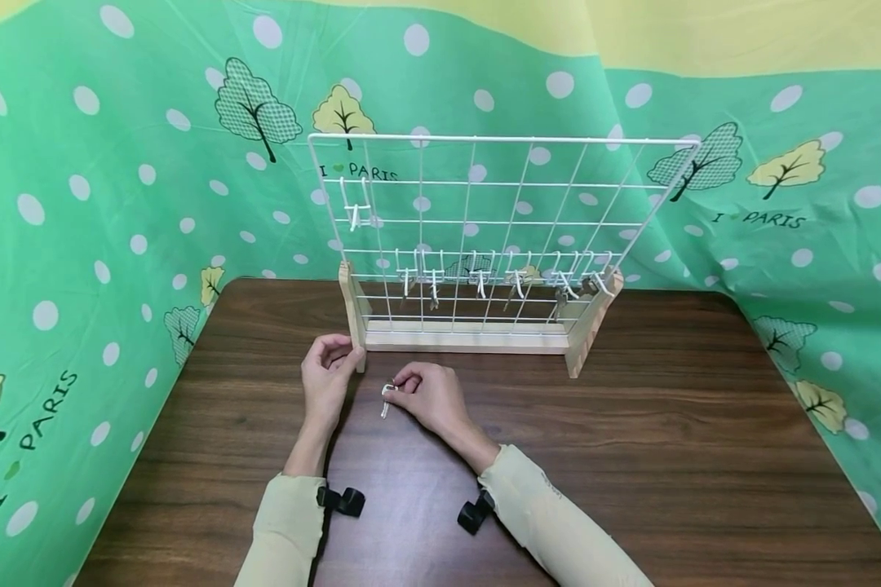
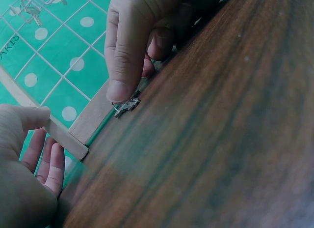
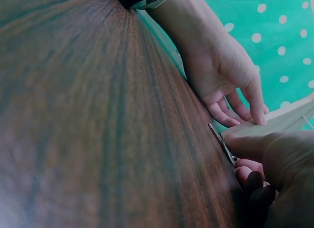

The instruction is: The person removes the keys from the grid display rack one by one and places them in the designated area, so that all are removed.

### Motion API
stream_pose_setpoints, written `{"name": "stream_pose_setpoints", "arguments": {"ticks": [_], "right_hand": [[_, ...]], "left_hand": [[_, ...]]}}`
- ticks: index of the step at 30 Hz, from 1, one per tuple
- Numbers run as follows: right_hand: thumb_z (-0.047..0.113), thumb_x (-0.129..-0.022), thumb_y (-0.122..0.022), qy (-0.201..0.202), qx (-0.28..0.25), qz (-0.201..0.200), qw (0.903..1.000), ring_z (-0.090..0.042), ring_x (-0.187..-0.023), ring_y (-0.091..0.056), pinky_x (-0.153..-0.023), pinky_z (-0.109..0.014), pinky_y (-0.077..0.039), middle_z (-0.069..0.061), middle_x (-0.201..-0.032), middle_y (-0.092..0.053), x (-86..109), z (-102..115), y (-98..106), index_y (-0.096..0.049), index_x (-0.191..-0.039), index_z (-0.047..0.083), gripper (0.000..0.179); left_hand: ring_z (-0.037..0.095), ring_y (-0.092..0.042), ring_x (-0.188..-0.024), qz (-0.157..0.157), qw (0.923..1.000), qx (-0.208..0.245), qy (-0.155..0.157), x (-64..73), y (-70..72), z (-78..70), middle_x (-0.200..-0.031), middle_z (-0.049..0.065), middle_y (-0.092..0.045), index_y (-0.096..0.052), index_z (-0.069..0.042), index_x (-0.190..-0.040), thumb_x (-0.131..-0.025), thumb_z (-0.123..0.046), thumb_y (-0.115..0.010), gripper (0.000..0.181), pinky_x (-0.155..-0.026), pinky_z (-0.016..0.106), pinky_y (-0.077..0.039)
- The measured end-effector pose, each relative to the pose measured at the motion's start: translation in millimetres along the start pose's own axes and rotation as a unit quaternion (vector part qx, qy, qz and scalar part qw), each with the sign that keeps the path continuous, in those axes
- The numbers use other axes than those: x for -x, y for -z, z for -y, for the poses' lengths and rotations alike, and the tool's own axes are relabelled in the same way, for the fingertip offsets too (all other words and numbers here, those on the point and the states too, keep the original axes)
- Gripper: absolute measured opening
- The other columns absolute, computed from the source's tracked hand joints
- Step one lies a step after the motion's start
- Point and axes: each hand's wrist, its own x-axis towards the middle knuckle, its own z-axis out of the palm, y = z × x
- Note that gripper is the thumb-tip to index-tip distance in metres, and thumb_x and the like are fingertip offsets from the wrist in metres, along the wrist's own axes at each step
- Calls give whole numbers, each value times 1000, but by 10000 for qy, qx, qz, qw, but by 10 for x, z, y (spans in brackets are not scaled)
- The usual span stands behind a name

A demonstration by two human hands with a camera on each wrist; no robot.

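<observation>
A white wire grid rack [image 1: 514, 139] stands upright on a wooden base [image 1: 466, 337]. My left hand [image 1: 326, 383] holds the rack's left wooden foot [image 1: 350, 306], thumb on one side and fingers on the other. In front of the base, my right hand [image 1: 433, 397] pinches small metal keys [image 2: 128, 106] on a ring between thumb and fingers. The keys hang low over the table; the right wrist view shows a key [image 3: 222, 143] edge-on beside the thumb. White hooks [image 1: 481, 284] hang in a row low on the grid, some bearing keys. One hook [image 1: 355, 216] sits higher, at the upper left.
The dark wood-grain table [image 1: 675, 456] reaches under both arms. Behind it hangs a green cloth [image 1: 117, 244] with white dots and printed trees. Black straps with small cameras [image 1: 475, 514] circle both sleeved wrists. The rack's right wooden foot [image 1: 591, 326] stands farther right.
</observation>
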Motion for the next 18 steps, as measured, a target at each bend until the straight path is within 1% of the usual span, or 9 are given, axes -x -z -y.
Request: {"name": "stream_pose_setpoints", "arguments": {"ticks": [2, 4, 6, 13, 18], "right_hand": [[25, -82, -99, -58, 18, 32, 10000, 2, -60, -57, -59, -21, -48, 17, -66, -64, 0, 9, 4, -83, -87, 18, 18], [23, -83, -99, -158, 18, 134, 9998, 2, -60, -56, -60, -22, -48, 13, -67, -66, 9, 75, 42, -83, -89, 17, 18], [21, -83, -99, -118, 9, 141, 9998, 3, -60, -54, -59, -21, -47, 11, -67, -66, 16, 107, 62, -84, -89, 15, 17], [18, -84, -99, 139, -19, 88, 9999, 3, -61, -53, -58, -21, -46, 9, -68, -67, 22, 109, 59, -86, -90, 12, 16], [16, -82, -100, 392, -106, -80, 9991, 3, -60, -54, -55, -20, -46, 10, -67, -67, 35, 63, 36, -87, -91, 12, 16]], "left_hand": [[8, -70, -93, 0, 10000, -13, -5, -4, 1, 1, -100, -4, -71, -62, 17, -114, -92, 17, -78, 27, -84, 18, -59], [8, -70, -93, -2, 10000, -20, -9, -5, 3, 0, -100, -4, -71, -63, 16, -114, -92, 17, -78, 27, -84, 18, -59], [8, -70, -93, -5, 10000, -22, -7, -6, 6, -2, -100, -4, -71, -63, 16, -114, -92, 17, -78, 27, -85, 18, -59], [8, -70, -93, -13, 10000, 28, -26, -4, -4, -8, -101, -3, -71, -62, 18, -115, -92, 18, -78, 28, -85, 18, -60], [8, -70, -93, -1, 10000, 54, -26, 2, -8, -5, -100, -4, -72, -61, 19, -115, -92, 18, -78, 28, -84, 18, -59]]}}
